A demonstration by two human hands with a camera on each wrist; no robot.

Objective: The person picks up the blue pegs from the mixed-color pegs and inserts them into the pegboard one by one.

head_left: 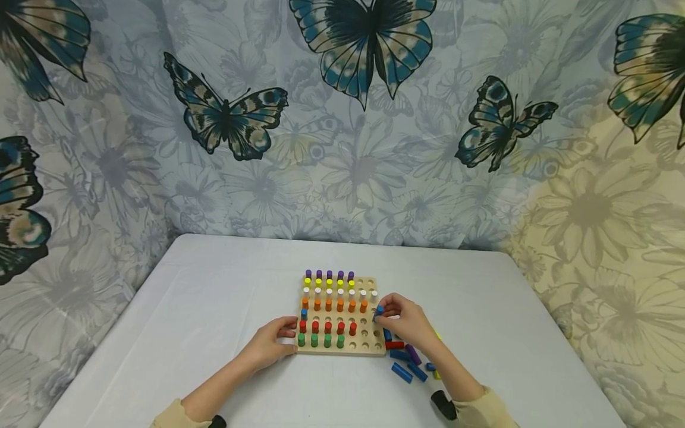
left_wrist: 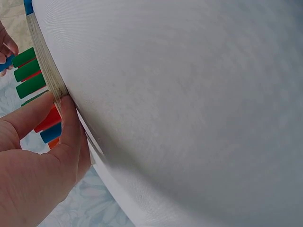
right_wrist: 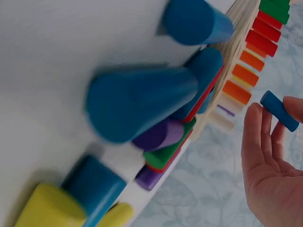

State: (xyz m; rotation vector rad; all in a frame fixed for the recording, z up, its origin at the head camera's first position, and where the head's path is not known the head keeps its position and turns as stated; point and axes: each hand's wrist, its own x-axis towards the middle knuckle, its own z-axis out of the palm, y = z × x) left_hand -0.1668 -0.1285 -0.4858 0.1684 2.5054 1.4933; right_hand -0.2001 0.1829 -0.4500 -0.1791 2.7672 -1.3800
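A wooden pegboard (head_left: 342,351) carries rows of pegs: purple and yellow at the back, then white, orange, one blue, red and green at the front. My left hand (head_left: 269,343) holds the board's left edge; in the left wrist view its thumb and finger (left_wrist: 69,120) pinch the wooden rim. Between thumb and fingers of my right hand (head_left: 405,321) is a blue peg (right_wrist: 279,110), tilted, over the right end of the blue row. Several open holes show along that side of the board.
Loose pegs lie on the white table (head_left: 214,285) right of the board, among them blue pegs (head_left: 402,373), a red peg (head_left: 395,345) and a purple peg (head_left: 413,355). Some yellow ones (right_wrist: 49,208) lie partly under my right forearm. Behind the table hangs a butterfly-print cloth (head_left: 364,190).
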